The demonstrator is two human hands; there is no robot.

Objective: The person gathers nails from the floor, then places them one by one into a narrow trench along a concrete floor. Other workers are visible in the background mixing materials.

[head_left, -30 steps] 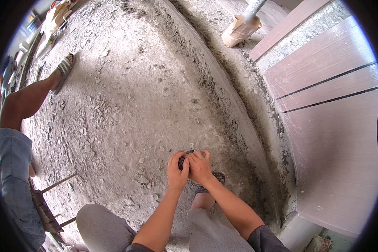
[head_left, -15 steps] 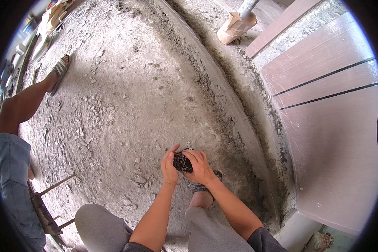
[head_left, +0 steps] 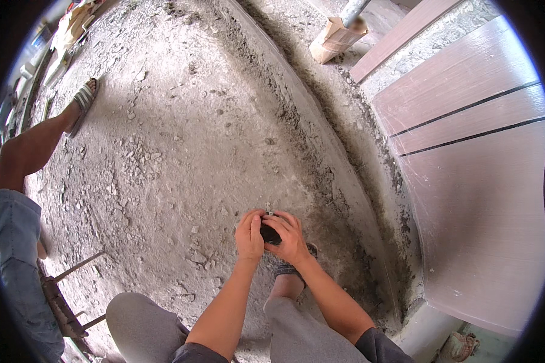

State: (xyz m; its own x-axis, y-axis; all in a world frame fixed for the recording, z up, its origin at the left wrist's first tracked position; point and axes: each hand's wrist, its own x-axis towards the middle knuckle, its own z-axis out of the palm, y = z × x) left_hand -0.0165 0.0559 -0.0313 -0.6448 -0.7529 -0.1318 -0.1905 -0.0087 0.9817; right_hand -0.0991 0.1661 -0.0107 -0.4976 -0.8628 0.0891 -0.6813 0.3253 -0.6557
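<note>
Between my two hands is a small dark, rounded bundle (head_left: 270, 235), nearly black; I cannot make out its kind. My left hand (head_left: 249, 235) wraps its left side, with fingers bent over the top. From the right, my right hand (head_left: 290, 237) closes round it, fingertips meeting those of the left. A small pale bit (head_left: 269, 208) shows just beyond the fingertips; whether it belongs to the bundle I cannot tell. Both hands are above the rough floor, close to my sandalled foot (head_left: 286, 281).
Loose chips litter the grey floor (head_left: 181, 139). A raised concrete ridge (head_left: 321, 142) curves along the right, before a brownish-pink panelled door (head_left: 478, 199). A paper-wrapped pole base (head_left: 336, 42) stands far right. Another person's leg (head_left: 27, 157) and a metal piece with rods (head_left: 60, 302) are left.
My fingers have closed further over the dark bundle, hiding most of its speckled face. My left hand has moved slightly right, nearer the right hand.
</note>
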